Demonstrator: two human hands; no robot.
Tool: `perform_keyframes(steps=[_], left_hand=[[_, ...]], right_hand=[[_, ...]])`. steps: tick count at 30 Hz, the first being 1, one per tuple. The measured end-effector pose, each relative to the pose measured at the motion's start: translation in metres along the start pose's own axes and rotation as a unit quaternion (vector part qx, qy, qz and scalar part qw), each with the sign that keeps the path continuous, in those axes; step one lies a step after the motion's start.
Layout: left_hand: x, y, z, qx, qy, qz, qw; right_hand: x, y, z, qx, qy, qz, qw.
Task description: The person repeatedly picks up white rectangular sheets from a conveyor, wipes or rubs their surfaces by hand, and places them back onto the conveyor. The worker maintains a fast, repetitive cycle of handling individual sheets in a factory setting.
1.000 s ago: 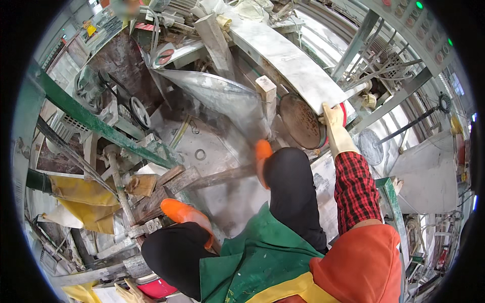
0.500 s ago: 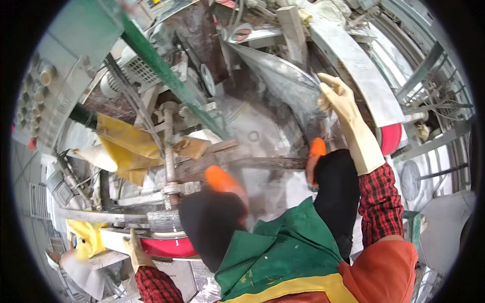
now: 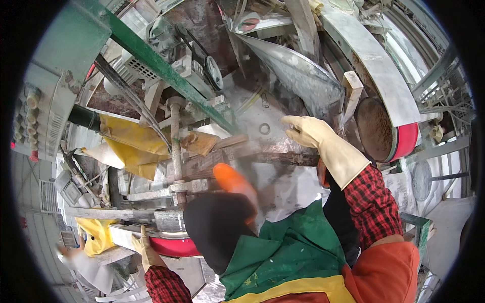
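Dusty workshop machinery crowds the head view around a pale, littered floor [image 3: 290, 194], with one green beam [image 3: 166, 65] slanting across the upper left. At lower left, the left hand [image 3: 146, 252], gloved in cream, lies against the end of a left white board [image 3: 123, 235], just beside a red band [image 3: 174, 246]; whether its fingers are clamped on the board or only resting there, I cannot tell. The right hand [image 3: 321, 141], gloved alike, hangs above the floor with fingers loosely apart, seemingly holding nothing, near a wooden block [image 3: 352, 91]. To handle this well, I would rest the left fingers on the white board, clear of the red edge, and hold the right hand well away from the wheels. Counted: two gloves, two white boards, two red bands, two yellow sheets [image 3: 134, 146], one floor ring [image 3: 264, 129]
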State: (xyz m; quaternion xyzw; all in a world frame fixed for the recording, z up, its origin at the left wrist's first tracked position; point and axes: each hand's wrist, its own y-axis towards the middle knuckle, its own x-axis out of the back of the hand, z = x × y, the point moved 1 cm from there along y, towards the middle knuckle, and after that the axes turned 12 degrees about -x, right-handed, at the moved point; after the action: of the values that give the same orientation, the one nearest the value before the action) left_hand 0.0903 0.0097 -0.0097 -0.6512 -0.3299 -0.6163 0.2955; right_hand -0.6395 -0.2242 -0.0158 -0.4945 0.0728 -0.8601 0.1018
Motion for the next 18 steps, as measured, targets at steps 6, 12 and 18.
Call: perform_keyframes(steps=[6, 12, 18], left_hand=[[-0.016, 0.011, 0.015, -0.051, -0.271, 0.010, 0.961], [-0.022, -0.011, 0.004, -0.030, -0.418, -0.004, 0.908], [0.053, -0.083, -0.049, 0.042, -0.470, -0.036, 0.881]], right_hand=[[0.005, 0.002, 0.010, -0.010, 0.011, 0.001, 1.000], [0.011, -0.006, 0.009, 0.002, 0.028, 0.009, 1.000], [0.014, -0.013, -0.007, 0.006, -0.016, -0.011, 1.000]])
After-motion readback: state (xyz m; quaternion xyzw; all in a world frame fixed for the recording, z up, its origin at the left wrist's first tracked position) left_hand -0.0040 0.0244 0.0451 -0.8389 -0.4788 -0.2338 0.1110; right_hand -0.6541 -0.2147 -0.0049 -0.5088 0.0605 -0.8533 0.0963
